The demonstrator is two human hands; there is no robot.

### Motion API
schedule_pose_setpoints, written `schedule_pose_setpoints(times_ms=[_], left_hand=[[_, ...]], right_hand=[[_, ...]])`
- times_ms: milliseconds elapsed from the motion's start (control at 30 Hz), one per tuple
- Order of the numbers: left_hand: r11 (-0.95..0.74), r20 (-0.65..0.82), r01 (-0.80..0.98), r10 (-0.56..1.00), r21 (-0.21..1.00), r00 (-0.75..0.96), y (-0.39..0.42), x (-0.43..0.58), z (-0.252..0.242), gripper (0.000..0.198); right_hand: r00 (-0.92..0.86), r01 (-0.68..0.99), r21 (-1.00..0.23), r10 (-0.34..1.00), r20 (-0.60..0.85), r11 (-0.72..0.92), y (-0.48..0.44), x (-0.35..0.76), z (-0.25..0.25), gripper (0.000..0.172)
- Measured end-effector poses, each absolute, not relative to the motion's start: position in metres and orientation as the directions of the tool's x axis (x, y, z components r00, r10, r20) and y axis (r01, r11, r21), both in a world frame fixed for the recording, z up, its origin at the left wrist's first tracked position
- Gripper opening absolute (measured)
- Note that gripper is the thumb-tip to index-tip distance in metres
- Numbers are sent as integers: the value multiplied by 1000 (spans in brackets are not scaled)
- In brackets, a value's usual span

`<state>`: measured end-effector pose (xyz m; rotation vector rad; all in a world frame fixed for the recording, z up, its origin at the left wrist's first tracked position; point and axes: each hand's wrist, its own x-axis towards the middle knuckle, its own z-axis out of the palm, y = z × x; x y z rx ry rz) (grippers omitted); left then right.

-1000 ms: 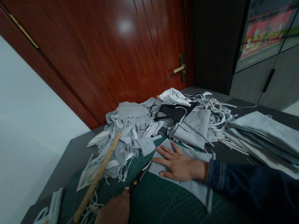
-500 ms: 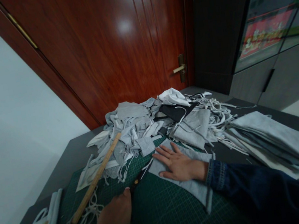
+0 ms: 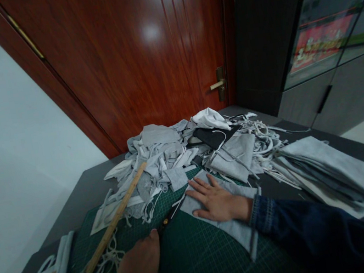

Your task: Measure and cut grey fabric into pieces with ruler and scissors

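Observation:
My left hand [image 3: 137, 269] is closed around the dark handles of a pair of scissors [image 3: 166, 221]. The scissors' blades point up and to the right, their tips by the left edge of a grey piece of fabric [image 3: 242, 233]. A thin pale strip lies along the blades; whether it sits between them I cannot tell. My right hand [image 3: 215, 200] lies flat on the fabric with fingers spread, pressing it on a green cutting mat [image 3: 203, 263]. The left fingers are mostly hidden behind the back of the hand.
Grey fabric scraps [image 3: 159, 147] are heaped at the back, with a black cloth [image 3: 215, 136] among them. A wooden ruler [image 3: 118, 214] slants across the mat's left side. Folded cloth [image 3: 345, 174] lies at right, and cords [image 3: 107, 261] tangle near the ruler.
Both hands, the scissors and the fabric look almost the same as before. The camera view has shifted very slightly.

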<state>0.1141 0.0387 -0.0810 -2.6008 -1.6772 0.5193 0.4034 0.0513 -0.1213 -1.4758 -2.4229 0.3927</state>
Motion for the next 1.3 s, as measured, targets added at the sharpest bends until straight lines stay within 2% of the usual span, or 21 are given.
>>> schedule_pose_setpoints(times_ms=[500,767,933,1300], left_hand=[[-433,-307,884,877,-173,370,39,114,-75,54],[-451,-369,859,862,-243,348,41,125,-67,57],[-484,-376,845,844,-225,383,41,127,-64,57],[-455,-345,876,857,-161,382,40,143,-52,54]], right_hand=[[-443,818,-368,892,88,442,51,404,-122,74],[-435,814,-388,896,88,433,49,403,-119,78],[-426,808,-409,900,93,425,50,403,-122,84],[-433,814,-391,898,85,429,51,404,-121,83]])
